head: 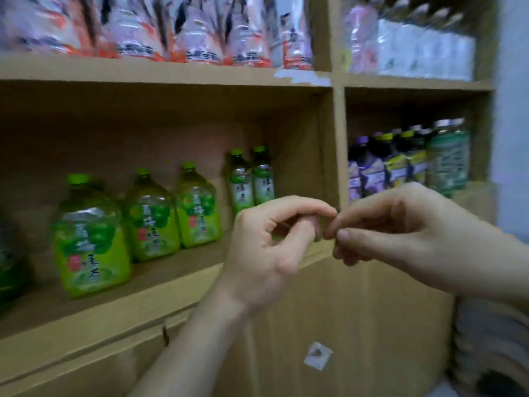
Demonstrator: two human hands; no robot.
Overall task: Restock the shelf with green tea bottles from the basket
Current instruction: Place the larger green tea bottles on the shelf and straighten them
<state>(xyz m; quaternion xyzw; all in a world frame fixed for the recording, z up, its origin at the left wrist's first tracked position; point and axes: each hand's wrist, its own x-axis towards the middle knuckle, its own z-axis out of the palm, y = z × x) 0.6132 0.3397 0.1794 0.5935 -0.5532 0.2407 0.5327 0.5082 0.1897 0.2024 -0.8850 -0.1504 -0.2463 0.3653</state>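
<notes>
Three large green tea bottles (pixel 94 239) with green caps stand in a row on the wooden shelf (pixel 120 299). Two slimmer green tea bottles (pixel 252 179) stand behind them toward the right wall of the compartment. My left hand (pixel 272 247) and my right hand (pixel 406 233) hover in front of the shelf edge, fingertips meeting. Both have curled fingers and hold no bottle. Whether something tiny is pinched between the fingertips is unclear. The basket is out of view.
Pink and orange packs (pixel 171 27) fill the upper shelf. The right compartment holds purple and yellow bottles (pixel 395 164) and a green jar (pixel 449 159). Closed cabinet doors (pixel 343 325) lie below. The picture is blurred.
</notes>
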